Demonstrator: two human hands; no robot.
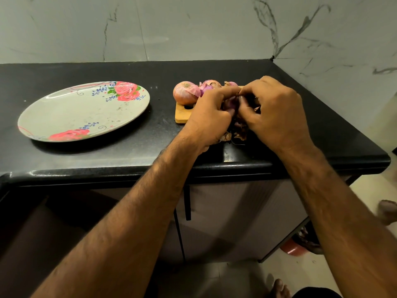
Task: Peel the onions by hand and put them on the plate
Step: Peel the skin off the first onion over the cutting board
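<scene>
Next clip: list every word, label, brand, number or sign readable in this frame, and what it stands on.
None: no readable text anywhere in this view.
The plate carries only painted roses and blue sprigs, no lettering.
The cutting board, the onions, the countertop and the marble wall bear no label, brand or number.
</scene>
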